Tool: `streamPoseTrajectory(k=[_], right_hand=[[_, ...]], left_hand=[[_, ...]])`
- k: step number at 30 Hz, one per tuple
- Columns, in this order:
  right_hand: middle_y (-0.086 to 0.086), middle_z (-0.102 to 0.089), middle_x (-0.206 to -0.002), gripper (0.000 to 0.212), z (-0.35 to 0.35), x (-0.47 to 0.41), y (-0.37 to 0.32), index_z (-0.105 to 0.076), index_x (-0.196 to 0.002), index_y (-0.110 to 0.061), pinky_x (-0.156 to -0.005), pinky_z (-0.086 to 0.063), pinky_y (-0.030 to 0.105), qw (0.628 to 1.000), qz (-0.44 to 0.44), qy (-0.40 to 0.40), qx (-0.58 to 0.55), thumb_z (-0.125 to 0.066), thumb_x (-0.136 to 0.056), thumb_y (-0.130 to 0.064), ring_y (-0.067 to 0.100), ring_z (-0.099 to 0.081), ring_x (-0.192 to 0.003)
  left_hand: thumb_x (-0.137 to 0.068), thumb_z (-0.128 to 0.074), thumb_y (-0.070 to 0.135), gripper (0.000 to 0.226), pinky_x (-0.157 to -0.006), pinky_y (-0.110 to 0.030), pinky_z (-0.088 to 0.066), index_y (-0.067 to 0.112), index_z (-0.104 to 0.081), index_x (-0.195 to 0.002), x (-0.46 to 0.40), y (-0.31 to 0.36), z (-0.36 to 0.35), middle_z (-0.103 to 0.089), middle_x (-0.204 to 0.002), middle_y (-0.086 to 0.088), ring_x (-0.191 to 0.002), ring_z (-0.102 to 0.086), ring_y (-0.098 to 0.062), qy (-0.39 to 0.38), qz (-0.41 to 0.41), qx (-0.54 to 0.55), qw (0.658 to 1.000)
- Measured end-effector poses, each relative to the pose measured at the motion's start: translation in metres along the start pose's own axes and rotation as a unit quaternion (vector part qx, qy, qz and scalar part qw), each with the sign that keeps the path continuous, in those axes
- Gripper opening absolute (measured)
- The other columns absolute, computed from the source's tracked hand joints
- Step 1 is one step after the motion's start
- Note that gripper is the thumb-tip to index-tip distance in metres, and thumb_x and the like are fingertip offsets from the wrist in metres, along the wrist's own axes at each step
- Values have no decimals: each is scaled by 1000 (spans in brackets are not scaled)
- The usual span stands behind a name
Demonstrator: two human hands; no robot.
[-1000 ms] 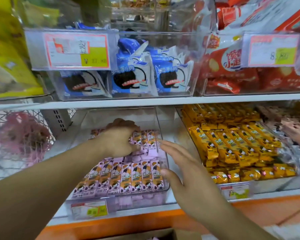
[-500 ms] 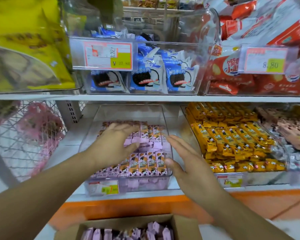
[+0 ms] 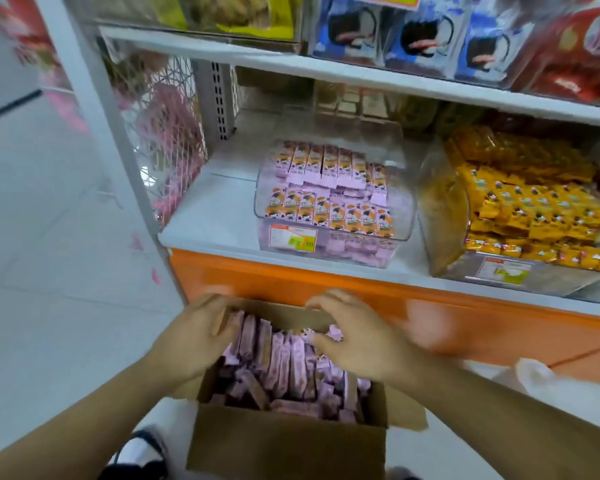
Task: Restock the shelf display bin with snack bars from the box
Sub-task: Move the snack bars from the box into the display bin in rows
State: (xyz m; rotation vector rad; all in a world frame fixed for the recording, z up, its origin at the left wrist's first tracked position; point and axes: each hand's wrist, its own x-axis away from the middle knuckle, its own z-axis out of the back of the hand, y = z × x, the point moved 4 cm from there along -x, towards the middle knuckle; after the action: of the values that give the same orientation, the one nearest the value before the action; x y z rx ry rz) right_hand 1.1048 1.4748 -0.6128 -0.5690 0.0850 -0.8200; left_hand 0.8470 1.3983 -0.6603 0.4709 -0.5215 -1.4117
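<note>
Both hands, the left hand (image 3: pixel 191 336) and right hand (image 3: pixel 355 336), are curled among purple snack bars (image 3: pixel 284 362) in the cardboard box (image 3: pixel 284 445) at lower centre, grip blurred beyond telling, beneath the part-filled display bin (image 3: pixel 333 209), flanked by a bin of yellow packets (image 3: pixel 530 202).

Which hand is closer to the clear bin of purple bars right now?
Right, narrowly. The right hand is almost straight below the clear bin; the left hand is lower-left of it. Both are at the cardboard box.

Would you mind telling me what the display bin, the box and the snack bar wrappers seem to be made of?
Display bin: clear, glossy rigid plastic, probably acrylic; the bars show through its walls.
Box: brown matte cardboard with folded flaps.
Snack bars: thin pinkish-purple wrappers, likely plastic film, though blur hides their sheen.
</note>
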Motion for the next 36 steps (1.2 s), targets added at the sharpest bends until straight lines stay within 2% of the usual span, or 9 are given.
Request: streamPoseTrajectory(k=[3,5,9,12,15,21,27,33,36], right_hand=[[-8,-44,-152,61,-47,-27,14,-44,-153,-30,-112,-38,28,996,-49,-68,-22,-68,-98,-40,13,-46,-137],[-5,-43,-156,66,-81,-49,25,-43,-155,-28,-112,-36,27,993,-69,-89,-38,-72,-96,-37,15,-44,-140],[-1,-38,-163,81,-146,-98,51,-41,-159,-29,-120,-35,33,983,-96,-141,-67,-79,-90,-47,20,-39,-148],[-6,-19,-173,98,-181,-124,66,-25,-164,-37,-122,-33,37,975,-104,-173,-93,-83,-86,-50,18,-26,-156],[-11,-14,-174,107,-200,-131,75,-19,-164,-43,-122,-35,48,970,-112,-185,-106,-84,-81,-58,19,-21,-159],[-11,-44,-155,71,-196,-114,72,-49,-140,-38,-100,-38,31,965,-113,-189,-144,-89,-81,-43,11,-42,-142],[-8,-47,-148,57,-195,-104,70,-51,-118,-49,-106,-47,49,960,-147,-183,-153,-91,-78,-40,22,-49,-132],[-9,-52,-143,39,-188,-101,69,-56,-106,-39,-97,-48,44,960,-154,-163,-171,-84,-88,-18,15,-49,-132],[-10,-54,-144,36,-182,-91,74,-61,-102,-38,-102,-51,44,958,-167,-138,-189,-85,-87,-16,11,-51,-132]], left_hand=[[-93,-28,76,71,-119,-34,-36,36,-46,-149,6,-50,-35,-48,-151,7,-138,-47,-14,-51,36,18,998],[-92,-14,82,80,-124,-34,-28,40,-34,-158,8,-76,-62,-35,-162,9,-147,-39,-17,-79,38,31,996],[-107,-31,54,59,-129,-36,-20,55,-3,-159,11,-81,-83,-15,-169,24,-154,-23,-4,-42,56,120,990],[-108,-35,48,61,-128,-34,-18,57,-1,-159,14,-82,-91,-16,-168,28,-154,-21,1,-28,55,170,983],[-106,-35,54,64,-128,-46,-24,56,0,-159,15,-95,-103,-19,-169,23,-154,-25,-8,-30,80,162,983],[-105,-37,56,66,-127,-44,-22,55,2,-159,15,-100,-116,-18,-169,20,-153,-24,-11,-25,103,162,981],[-105,-36,57,69,-128,-46,-20,50,4,-160,16,-103,-119,-12,-170,19,-155,-17,-13,-36,131,150,979],[-105,-37,57,70,-127,-49,-21,52,5,-160,16,-102,-117,-13,-170,18,-155,-18,-16,-45,137,154,977],[-105,-38,55,68,-127,-50,-22,50,1,-160,14,-98,-113,-16,-170,16,-154,-20,-18,-49,142,154,976]])
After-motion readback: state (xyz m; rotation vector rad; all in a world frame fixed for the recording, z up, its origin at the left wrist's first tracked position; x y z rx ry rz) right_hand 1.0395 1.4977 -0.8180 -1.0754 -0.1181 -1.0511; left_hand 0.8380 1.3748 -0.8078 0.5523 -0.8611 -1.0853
